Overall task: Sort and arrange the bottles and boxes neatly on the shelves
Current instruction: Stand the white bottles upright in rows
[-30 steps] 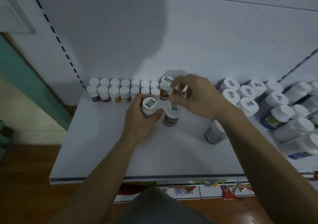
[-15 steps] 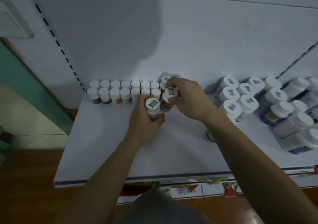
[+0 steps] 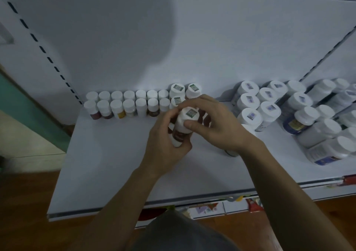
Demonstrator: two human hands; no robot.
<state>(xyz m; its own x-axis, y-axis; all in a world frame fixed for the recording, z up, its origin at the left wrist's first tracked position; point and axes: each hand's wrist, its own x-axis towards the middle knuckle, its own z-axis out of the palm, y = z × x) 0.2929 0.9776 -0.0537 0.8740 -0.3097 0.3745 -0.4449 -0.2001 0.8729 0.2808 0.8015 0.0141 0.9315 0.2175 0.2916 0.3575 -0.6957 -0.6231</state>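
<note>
Gripping bottle (image 3: 182,122): left hand (image 3: 165,146) round body, right hand (image 3: 217,127) pinching top.

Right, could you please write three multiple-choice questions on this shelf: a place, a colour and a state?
1. Where on the shelf do the two rows of small bottles stand? A front edge B back left C far right
2. What colour are their caps? A white B red C black
3. How is the sticker-capped bottle held? A lying free B one hand C both hands
Answers: 1 B, they line the back panel, left; 2 A, every cap is white; 3 C, the left hand wraps its body, the right hand grips its top.
</note>
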